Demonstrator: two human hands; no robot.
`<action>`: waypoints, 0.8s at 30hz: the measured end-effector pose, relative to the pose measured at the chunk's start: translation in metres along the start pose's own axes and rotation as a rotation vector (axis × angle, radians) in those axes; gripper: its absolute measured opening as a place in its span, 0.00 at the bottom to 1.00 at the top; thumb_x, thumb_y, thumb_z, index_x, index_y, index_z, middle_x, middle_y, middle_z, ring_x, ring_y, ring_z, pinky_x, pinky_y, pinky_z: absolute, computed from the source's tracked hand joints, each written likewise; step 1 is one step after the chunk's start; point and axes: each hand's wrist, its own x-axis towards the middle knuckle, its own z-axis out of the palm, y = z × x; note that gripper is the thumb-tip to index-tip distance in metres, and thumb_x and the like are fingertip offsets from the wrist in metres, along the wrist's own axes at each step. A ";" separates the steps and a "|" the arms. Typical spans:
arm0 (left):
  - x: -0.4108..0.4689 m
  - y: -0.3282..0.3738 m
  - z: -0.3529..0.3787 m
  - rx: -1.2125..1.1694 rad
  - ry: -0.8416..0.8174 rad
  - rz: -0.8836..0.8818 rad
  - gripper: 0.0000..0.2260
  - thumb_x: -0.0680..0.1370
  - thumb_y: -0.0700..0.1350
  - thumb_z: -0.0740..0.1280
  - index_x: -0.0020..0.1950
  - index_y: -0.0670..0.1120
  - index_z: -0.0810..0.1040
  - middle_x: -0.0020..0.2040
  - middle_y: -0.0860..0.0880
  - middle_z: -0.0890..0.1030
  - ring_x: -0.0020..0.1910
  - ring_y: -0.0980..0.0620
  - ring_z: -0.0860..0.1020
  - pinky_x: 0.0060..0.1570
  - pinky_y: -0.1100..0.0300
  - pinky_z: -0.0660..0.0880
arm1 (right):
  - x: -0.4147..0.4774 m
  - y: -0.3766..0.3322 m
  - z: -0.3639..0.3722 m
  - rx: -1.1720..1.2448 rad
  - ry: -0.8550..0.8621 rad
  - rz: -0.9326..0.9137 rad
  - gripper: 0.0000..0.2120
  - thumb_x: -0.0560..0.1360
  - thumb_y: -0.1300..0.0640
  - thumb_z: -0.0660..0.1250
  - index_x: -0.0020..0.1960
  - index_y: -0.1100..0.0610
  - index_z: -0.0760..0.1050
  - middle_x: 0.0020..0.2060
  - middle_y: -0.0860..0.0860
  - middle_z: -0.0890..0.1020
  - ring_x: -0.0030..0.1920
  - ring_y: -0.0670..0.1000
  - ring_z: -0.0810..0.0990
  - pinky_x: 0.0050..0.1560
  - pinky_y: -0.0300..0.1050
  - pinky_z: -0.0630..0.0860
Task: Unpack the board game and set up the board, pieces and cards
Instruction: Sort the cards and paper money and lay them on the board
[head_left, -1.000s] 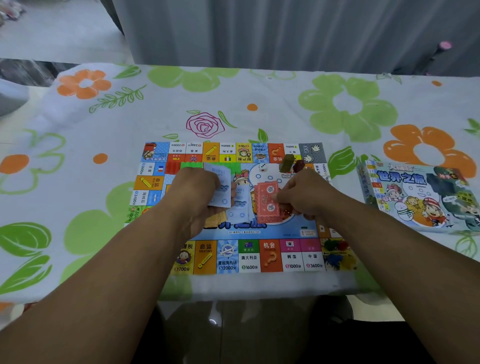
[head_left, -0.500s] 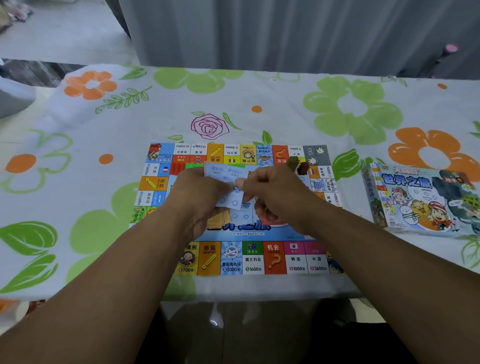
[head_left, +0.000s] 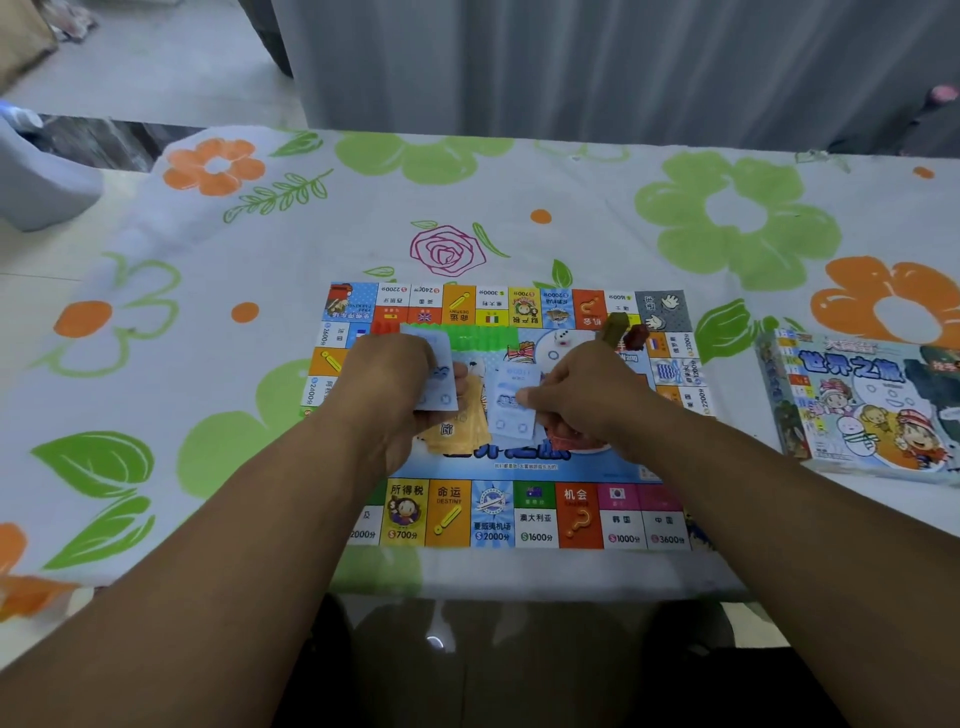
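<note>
The colourful game board (head_left: 498, 514) lies flat near the table's front edge. Over its middle, my left hand (head_left: 387, 384) grips a stack of pale blue paper notes (head_left: 439, 374). My right hand (head_left: 587, 397) pinches a single blue note (head_left: 511, 402) just to the right of that stack. Yellow notes (head_left: 457, 431) lie on the board under my left hand, and red notes (head_left: 566, 441) peek out below my right hand. Green plastic pieces (head_left: 483, 340), a white die (head_left: 562, 338) and olive and dark red tokens (head_left: 621, 330) sit near the board's far edge.
The game box (head_left: 872, 405) lies on the right of the table. A flowered cloth (head_left: 208, 312) covers the table, which ends at a grey curtain (head_left: 571, 67) behind. A grey object (head_left: 36, 171) stands off the table's left corner.
My right hand has drawn one blue note off the stack and moved right and down with it. Earlier it was at the red notes, then came across to the stack.
</note>
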 end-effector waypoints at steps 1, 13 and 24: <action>0.000 0.000 0.000 -0.001 0.002 0.000 0.11 0.82 0.34 0.54 0.45 0.46 0.70 0.28 0.46 0.81 0.35 0.48 0.79 0.38 0.55 0.77 | 0.001 0.001 0.001 -0.025 0.006 -0.003 0.16 0.75 0.57 0.75 0.43 0.72 0.81 0.35 0.67 0.82 0.30 0.56 0.77 0.44 0.59 0.83; 0.008 -0.006 -0.001 0.131 -0.001 0.072 0.12 0.79 0.31 0.65 0.59 0.41 0.78 0.53 0.41 0.83 0.48 0.43 0.84 0.46 0.48 0.83 | -0.006 -0.009 0.005 0.112 -0.022 -0.149 0.19 0.78 0.49 0.71 0.45 0.67 0.78 0.30 0.54 0.79 0.22 0.47 0.71 0.26 0.40 0.68; 0.008 -0.004 0.000 0.078 -0.013 0.063 0.06 0.80 0.32 0.62 0.52 0.42 0.76 0.47 0.43 0.84 0.44 0.46 0.84 0.40 0.52 0.83 | -0.004 -0.016 0.003 0.219 0.013 -0.183 0.08 0.78 0.57 0.71 0.45 0.62 0.78 0.37 0.56 0.83 0.23 0.46 0.73 0.24 0.39 0.68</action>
